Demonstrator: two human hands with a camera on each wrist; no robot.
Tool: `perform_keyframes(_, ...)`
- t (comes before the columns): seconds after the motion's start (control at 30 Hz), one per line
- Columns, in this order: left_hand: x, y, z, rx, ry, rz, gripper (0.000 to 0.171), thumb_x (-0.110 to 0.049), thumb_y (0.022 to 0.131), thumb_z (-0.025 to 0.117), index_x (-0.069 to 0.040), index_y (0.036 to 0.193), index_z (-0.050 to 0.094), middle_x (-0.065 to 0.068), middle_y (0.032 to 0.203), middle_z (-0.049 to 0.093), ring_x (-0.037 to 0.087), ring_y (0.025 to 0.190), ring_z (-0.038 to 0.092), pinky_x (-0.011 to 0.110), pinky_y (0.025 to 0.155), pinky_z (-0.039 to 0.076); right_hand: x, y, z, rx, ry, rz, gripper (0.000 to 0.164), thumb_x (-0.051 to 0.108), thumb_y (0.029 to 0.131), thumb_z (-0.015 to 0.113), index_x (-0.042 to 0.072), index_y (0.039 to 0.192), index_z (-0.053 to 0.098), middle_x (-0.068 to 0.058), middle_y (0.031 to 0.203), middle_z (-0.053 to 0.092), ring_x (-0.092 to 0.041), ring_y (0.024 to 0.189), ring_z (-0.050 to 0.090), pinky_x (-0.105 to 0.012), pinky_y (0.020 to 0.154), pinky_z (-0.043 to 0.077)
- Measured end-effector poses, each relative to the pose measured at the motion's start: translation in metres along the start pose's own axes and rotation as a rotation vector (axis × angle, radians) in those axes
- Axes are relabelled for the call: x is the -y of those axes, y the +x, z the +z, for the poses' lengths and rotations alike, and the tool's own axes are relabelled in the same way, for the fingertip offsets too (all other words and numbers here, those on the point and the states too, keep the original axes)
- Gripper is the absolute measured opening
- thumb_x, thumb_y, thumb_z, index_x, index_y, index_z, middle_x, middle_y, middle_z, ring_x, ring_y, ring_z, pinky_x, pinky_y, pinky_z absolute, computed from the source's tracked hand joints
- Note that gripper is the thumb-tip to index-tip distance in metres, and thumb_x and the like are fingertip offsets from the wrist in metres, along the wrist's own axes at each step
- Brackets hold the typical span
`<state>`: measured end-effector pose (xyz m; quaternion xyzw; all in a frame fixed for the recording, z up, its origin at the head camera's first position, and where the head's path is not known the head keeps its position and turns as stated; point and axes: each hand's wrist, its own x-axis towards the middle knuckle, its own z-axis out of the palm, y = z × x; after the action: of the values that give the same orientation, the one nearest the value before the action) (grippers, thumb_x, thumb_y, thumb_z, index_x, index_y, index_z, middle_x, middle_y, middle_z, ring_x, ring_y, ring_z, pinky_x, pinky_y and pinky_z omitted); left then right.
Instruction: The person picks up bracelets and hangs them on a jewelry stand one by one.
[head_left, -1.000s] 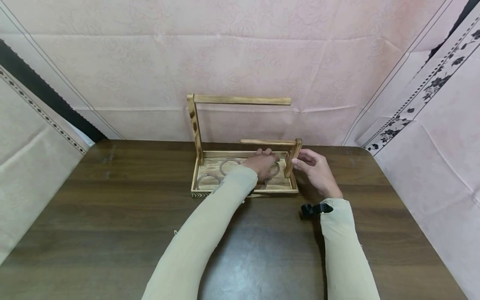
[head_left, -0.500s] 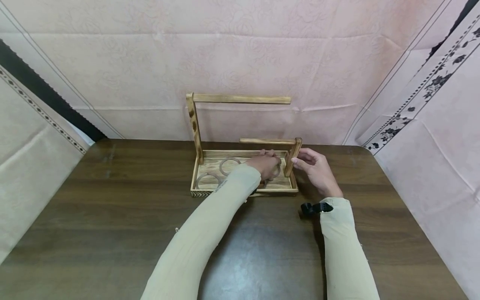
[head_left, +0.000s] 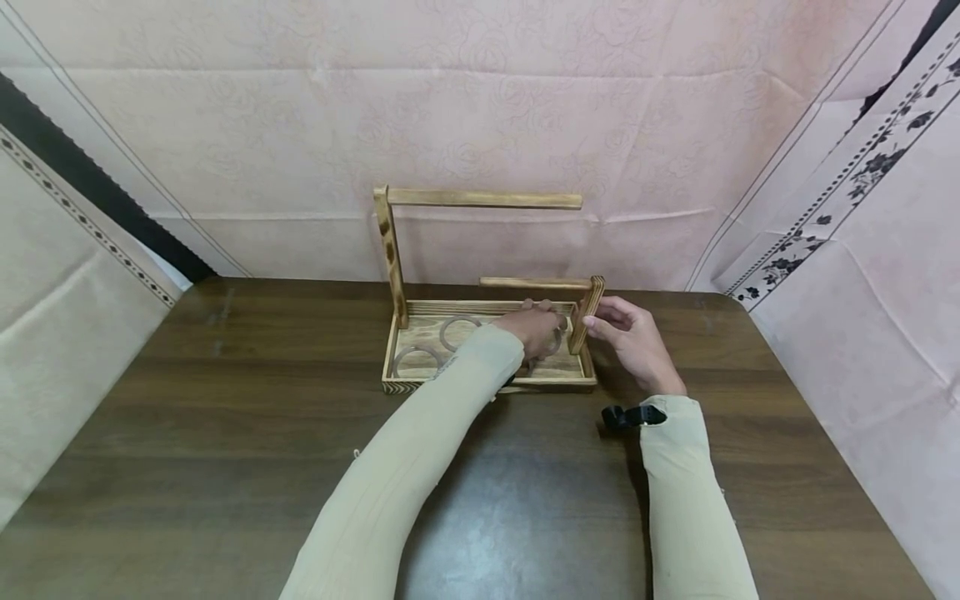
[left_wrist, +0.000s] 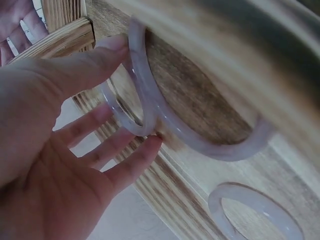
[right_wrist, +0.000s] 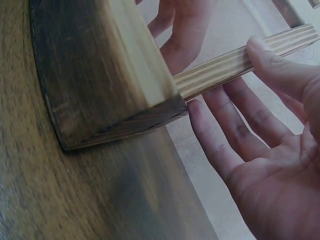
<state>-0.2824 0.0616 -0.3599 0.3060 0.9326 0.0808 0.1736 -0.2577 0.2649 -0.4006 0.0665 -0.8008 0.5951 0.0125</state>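
A wooden display rack stands on the table, its shallow tray (head_left: 555,382) holding several pale bangles. My left hand (head_left: 536,329) reaches into the tray's right half. In the left wrist view, its thumb lies against a large translucent bangle (left_wrist: 220,152), and the fingers curl to a second bangle (left_wrist: 117,110) behind it; which of the two it grips I cannot tell. Another bangle (left_wrist: 240,191) lies further along the tray. My right hand (head_left: 630,342) holds the rack's short right post (head_left: 587,321), thumb on one face and fingers behind.
A taller post (head_left: 392,258) with a long crossbar (head_left: 480,200) rises at the tray's left end. The short post carries a lower bar (head_left: 532,284). Pink patterned cloth (head_left: 480,125) hangs behind the brown table (head_left: 300,483).
My left hand has shifted slightly to the right within the tray, still among the bangles. My right hand keeps its place on the short post.
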Motion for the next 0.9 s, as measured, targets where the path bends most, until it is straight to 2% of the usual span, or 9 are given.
perform_keyframes(0.17,0.001,0.003,0.001,-0.007,0.025,0.034,0.038,-0.014,0.102,0.059,-0.020,0.140,0.059,0.004,0.132,0.048,0.024,0.118,0.043,0.031,0.096,0.052,-0.001,0.000,0.001,-0.003,0.012,0.003,0.042,0.019,0.100,0.067,-0.001,0.136,0.058,-0.018,0.126,0.065,-0.003,0.098,0.069,-0.018,0.089,0.060)
perform_keyframes(0.33,0.005,0.010,0.005,-0.035,0.036,0.053,0.037,-0.014,0.099,0.061,-0.019,0.136,0.061,0.003,0.126,0.046,0.023,0.111,0.041,0.030,0.093,0.051,-0.001,0.000,0.000,-0.004,0.009,-0.006,0.042,0.019,0.100,0.068,-0.001,0.135,0.059,-0.007,0.119,0.068,-0.004,0.098,0.070,-0.020,0.090,0.060)
perform_keyframes(0.47,0.007,0.010,0.005,-0.058,0.045,0.076,0.036,-0.013,0.096,0.064,-0.018,0.132,0.061,0.003,0.125,0.045,0.023,0.110,0.040,0.030,0.091,0.051,-0.001,0.000,0.000,-0.007,0.008,-0.012,0.041,0.020,0.100,0.068,-0.001,0.134,0.059,-0.004,0.117,0.068,-0.004,0.099,0.070,-0.019,0.089,0.060)
perform_keyframes(0.7,0.011,0.005,0.007,-0.075,0.081,0.075,0.067,-0.023,0.093,0.076,-0.022,0.153,0.045,0.003,0.138,0.043,0.021,0.114,0.038,0.029,0.088,0.055,0.000,-0.001,0.000,-0.002,0.002,0.007,0.042,0.021,0.100,0.068,0.001,0.135,0.059,-0.006,0.119,0.068,-0.004,0.099,0.070,-0.019,0.089,0.060)
perform_keyframes(0.9,0.014,0.000,0.008,-0.121,0.064,0.091,0.078,-0.024,0.089,0.080,-0.022,0.156,0.041,0.004,0.139,0.042,0.021,0.114,0.038,0.028,0.086,0.056,0.000,0.000,0.001,-0.004,0.005,0.006,0.041,0.020,0.100,0.068,0.000,0.135,0.059,-0.011,0.122,0.067,-0.003,0.099,0.069,-0.020,0.090,0.060)
